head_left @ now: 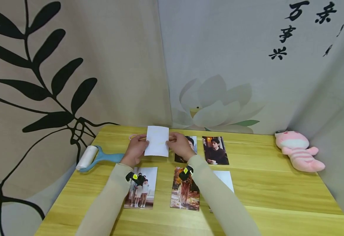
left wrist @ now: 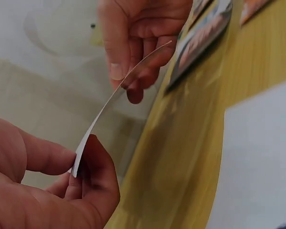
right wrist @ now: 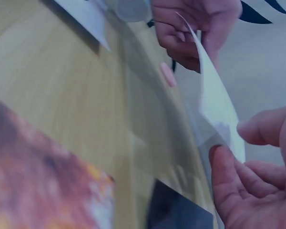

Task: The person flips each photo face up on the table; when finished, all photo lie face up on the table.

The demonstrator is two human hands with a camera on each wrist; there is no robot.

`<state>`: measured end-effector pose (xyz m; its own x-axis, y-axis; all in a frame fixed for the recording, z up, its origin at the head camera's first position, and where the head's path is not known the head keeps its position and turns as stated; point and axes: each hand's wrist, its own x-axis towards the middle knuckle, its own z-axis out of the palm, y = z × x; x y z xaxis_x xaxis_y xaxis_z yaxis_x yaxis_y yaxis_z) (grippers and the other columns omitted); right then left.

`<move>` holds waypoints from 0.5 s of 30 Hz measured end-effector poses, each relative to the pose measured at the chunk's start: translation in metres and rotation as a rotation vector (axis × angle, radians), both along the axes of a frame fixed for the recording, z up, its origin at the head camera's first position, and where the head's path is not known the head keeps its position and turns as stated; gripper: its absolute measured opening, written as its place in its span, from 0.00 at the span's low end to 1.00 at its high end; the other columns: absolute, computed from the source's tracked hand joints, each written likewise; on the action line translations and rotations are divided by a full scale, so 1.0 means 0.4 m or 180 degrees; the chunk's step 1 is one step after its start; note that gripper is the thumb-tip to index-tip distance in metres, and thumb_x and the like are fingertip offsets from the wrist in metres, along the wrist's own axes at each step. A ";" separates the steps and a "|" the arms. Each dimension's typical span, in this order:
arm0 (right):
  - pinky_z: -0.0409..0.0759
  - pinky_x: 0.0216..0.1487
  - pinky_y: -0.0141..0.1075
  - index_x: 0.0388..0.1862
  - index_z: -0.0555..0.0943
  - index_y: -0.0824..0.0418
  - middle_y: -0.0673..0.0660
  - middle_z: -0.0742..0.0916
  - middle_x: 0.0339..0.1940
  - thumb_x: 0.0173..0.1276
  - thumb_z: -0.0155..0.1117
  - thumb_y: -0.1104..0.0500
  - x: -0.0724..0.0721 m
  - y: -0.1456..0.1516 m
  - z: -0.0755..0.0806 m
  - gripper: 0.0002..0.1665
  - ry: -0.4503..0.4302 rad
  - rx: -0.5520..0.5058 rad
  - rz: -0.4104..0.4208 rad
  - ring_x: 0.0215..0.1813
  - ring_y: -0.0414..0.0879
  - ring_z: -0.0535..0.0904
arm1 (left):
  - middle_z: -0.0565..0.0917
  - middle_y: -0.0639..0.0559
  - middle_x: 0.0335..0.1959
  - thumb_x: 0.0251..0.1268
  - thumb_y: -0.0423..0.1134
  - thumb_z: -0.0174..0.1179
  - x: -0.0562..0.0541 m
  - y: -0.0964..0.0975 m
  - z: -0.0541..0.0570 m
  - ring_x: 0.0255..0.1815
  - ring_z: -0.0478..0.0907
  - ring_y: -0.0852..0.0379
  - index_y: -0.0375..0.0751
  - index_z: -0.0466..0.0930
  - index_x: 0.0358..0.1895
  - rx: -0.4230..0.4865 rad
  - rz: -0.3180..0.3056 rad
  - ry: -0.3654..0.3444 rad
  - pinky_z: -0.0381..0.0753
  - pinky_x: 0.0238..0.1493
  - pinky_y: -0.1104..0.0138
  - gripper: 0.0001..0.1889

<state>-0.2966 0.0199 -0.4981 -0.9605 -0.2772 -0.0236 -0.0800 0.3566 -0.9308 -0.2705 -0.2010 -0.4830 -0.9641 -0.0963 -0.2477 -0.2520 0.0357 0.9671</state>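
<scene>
A white photo-sized card [head_left: 156, 141] is held upright above the far part of the table, its blank side facing the head camera. My left hand [head_left: 135, 149] pinches its left edge between thumb and fingers, while my right hand [head_left: 182, 145] pinches the right edge. Both wrist views show the card [left wrist: 97, 117] slightly bowed between the hands. Behind my right hand lies a partly hidden portrait photo [head_left: 193, 141], with another photo of a seated person [head_left: 215, 152] beside it. Nearer are a group photo [head_left: 148, 191], a dog photo [head_left: 185, 195] and a white card [head_left: 226, 180], all partly covered by my forearms.
A lint roller [head_left: 87, 158] with a blue handle lies left of my left hand. Just behind that hand shows a small pink object [head_left: 132, 136]. A pink plush toy [head_left: 299, 152] lies at the wooden table's [head_left: 278, 190] far right corner. Printed curtains [head_left: 124, 82] hang behind.
</scene>
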 end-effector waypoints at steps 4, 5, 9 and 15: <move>0.89 0.56 0.48 0.77 0.74 0.62 0.63 0.87 0.56 0.76 0.68 0.60 0.007 0.036 0.023 0.32 -0.0088 -0.0350 -0.0135 0.52 0.52 0.88 | 0.78 0.39 0.61 0.81 0.32 0.52 0.014 0.028 0.013 0.42 0.82 0.57 0.37 0.66 0.78 0.0168 -0.0068 -0.0003 0.84 0.38 0.68 0.26; 0.89 0.56 0.48 0.76 0.74 0.63 0.63 0.87 0.55 0.76 0.68 0.61 0.011 0.046 0.029 0.32 -0.0098 -0.0424 -0.0164 0.50 0.51 0.89 | 0.79 0.40 0.59 0.81 0.32 0.53 0.016 0.036 0.016 0.42 0.82 0.57 0.37 0.67 0.78 0.0185 -0.0079 0.0002 0.83 0.38 0.68 0.26; 0.89 0.56 0.49 0.75 0.76 0.62 0.61 0.87 0.51 0.76 0.69 0.61 0.031 0.091 0.051 0.31 -0.0139 -0.0570 -0.0227 0.45 0.47 0.88 | 0.79 0.42 0.57 0.80 0.32 0.54 0.031 0.073 0.028 0.40 0.82 0.57 0.39 0.68 0.76 0.0298 -0.0128 0.0016 0.84 0.36 0.67 0.25; 0.85 0.60 0.57 0.74 0.77 0.61 0.59 0.87 0.50 0.76 0.68 0.59 0.063 0.157 0.077 0.29 -0.0274 -0.0674 -0.0228 0.45 0.47 0.86 | 0.78 0.42 0.59 0.80 0.31 0.55 0.050 0.121 0.042 0.42 0.83 0.56 0.39 0.69 0.75 0.0533 -0.0243 0.0035 0.86 0.38 0.67 0.24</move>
<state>-0.2715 0.0828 -0.4673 -0.9749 -0.2159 -0.0548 0.0212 0.1547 -0.9877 -0.2503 -0.1527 -0.4663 -0.9697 0.0190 -0.2435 -0.2441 -0.1075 0.9638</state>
